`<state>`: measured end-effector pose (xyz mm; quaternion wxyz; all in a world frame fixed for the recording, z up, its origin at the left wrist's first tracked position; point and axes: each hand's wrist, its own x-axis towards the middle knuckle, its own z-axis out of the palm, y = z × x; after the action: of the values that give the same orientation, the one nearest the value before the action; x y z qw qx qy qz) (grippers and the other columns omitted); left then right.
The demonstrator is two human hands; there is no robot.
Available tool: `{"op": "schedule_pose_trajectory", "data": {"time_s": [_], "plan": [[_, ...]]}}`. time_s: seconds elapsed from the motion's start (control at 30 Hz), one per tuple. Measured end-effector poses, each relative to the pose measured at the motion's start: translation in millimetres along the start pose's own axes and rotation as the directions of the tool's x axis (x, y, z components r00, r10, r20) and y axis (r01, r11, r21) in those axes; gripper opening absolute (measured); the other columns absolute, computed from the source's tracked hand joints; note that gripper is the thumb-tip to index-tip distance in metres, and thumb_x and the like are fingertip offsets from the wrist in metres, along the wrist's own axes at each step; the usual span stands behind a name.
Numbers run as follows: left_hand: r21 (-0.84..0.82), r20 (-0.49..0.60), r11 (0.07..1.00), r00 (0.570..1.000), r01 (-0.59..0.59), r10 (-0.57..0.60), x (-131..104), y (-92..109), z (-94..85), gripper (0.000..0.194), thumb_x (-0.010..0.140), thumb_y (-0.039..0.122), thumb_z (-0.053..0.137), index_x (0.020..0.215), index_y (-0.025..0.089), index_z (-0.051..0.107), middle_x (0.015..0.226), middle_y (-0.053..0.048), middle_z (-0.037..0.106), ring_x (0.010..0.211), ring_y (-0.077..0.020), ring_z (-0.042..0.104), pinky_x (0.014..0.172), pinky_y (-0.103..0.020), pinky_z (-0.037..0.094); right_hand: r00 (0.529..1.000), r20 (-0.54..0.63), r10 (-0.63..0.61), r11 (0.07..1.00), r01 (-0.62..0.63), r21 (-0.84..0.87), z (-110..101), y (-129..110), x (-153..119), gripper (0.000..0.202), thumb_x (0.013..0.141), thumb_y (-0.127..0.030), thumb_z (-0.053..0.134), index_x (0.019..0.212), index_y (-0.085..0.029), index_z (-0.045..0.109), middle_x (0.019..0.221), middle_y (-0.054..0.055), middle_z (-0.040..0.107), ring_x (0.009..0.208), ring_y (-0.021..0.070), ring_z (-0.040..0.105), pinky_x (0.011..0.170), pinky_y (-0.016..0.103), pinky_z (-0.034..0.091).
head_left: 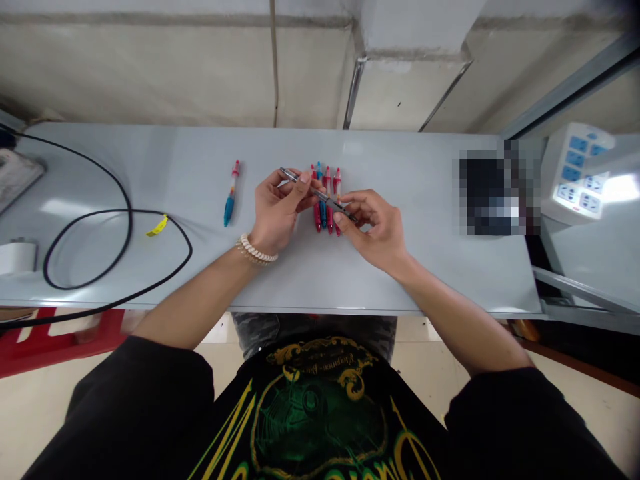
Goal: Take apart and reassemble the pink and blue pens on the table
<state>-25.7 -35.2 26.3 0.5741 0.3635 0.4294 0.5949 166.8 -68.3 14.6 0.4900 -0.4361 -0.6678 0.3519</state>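
A dark grey pen [320,195] is held slantwise between both hands above the table. My left hand [281,208] pinches its upper left end between thumb and fingers. At the lower right end, my right hand [374,225] grips it the same way. Beneath the pen, several pens lie side by side, red ones [330,220] and a blue one [323,215], partly hidden by the hands. Left of my left hand, a pen with a blue barrel and a red end [231,200] lies alone on the table.
The light grey table [425,173] runs along a wall. On the left are a looped black cable [131,200] with a yellow tag [157,227] and a white charger [19,257]. A blurred dark object [485,193] lies at right, near a white power strip [575,172].
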Motion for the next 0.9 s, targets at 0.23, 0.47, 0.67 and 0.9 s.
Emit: {"op": "schedule_pose_trajectory", "data": {"time_s": [0.23,0.47,0.67,0.9], "plan": [[-0.038,0.017,0.999,1.0,-0.006,0.007,1.0,-0.9,-0.4,0.026,0.092,0.03,0.093,0.089,0.021,0.069,0.084,0.0,0.08,0.077,-0.0127,0.079,0.072,-0.023,0.065,1.0,0.01,0.019,1.0,-0.019,-0.006,0.9,1.2,-0.9,0.025,0.098,-0.045,0.078,0.107,-0.022,0.073,0.079,-0.002,0.073,0.064,0.0112,0.063,0.059,0.027,0.051],[0.01,-0.01,1.0,1.0,0.012,-0.012,-0.2,1.2,0.3,0.025,0.093,0.031,0.092,0.088,0.022,0.069,0.085,0.0,0.079,0.078,-0.0128,0.08,0.072,-0.021,0.064,0.998,0.045,0.035,0.999,-0.035,-0.007,0.1,-0.2,-0.6,0.027,0.099,-0.046,0.076,0.109,-0.022,0.071,0.076,-0.002,0.073,0.062,0.0111,0.061,0.058,0.027,0.048],[0.034,-0.036,0.999,0.999,0.025,-0.024,-0.6,1.2,0.8,0.027,0.092,0.034,0.093,0.088,0.023,0.069,0.086,-0.001,0.078,0.081,-0.0149,0.081,0.073,-0.023,0.065,0.998,0.058,0.03,0.999,-0.03,-0.015,-0.8,0.2,-0.2,0.034,0.1,-0.055,0.075,0.108,-0.023,0.07,0.075,-0.002,0.072,0.061,0.0116,0.061,0.057,0.028,0.047],[0.006,-0.02,1.0,0.999,0.027,-0.027,-1.2,3.0,1.7,0.025,0.094,0.03,0.091,0.088,0.022,0.068,0.085,-0.001,0.078,0.078,-0.0138,0.08,0.073,-0.023,0.064,0.998,0.064,0.029,0.999,-0.028,-0.02,-0.8,-0.4,-0.5,0.036,0.1,-0.058,0.074,0.109,-0.023,0.069,0.074,-0.002,0.072,0.06,0.0118,0.06,0.057,0.028,0.047]]}}
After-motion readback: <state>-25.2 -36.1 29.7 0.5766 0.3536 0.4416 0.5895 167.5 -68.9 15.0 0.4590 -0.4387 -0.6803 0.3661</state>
